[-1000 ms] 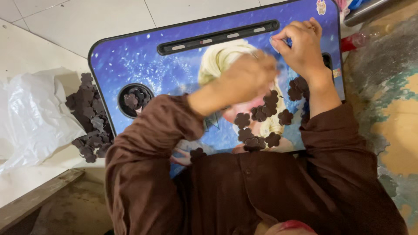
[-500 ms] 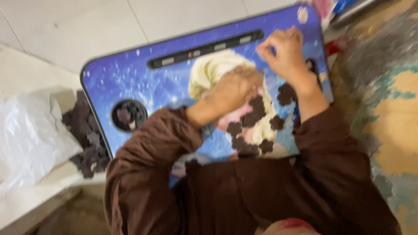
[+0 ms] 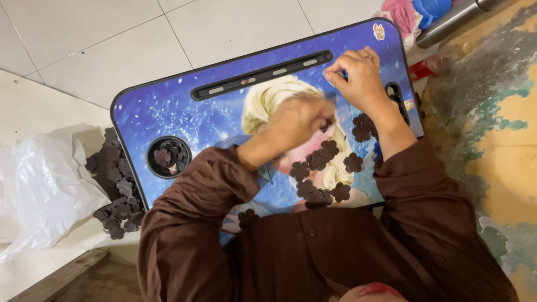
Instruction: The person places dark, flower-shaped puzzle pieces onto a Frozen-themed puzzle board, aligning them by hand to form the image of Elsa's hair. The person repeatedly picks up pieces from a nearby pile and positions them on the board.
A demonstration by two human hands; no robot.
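Brown flower pieces [image 3: 168,155] in tray's round cup well [image 3: 150,162], more on white bag [image 3: 45,184], right hand [image 3: 358,78] grip pinching something small, left hand [image 3: 296,120] grip blurred, cannot tell

Dark brown flower-shaped pieces [image 3: 323,168] lay flat and scattered on the blue picture-printed desk [image 3: 168,112], some overlapping, just below both hands; more filled its round cup recess [image 3: 168,157] at the left.

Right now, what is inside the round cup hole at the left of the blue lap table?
The cup hole holds several dark brown flower-shaped pieces, piled loosely. How deep the pile goes and the bottom of the hole cannot be seen, as the top pieces cover them.
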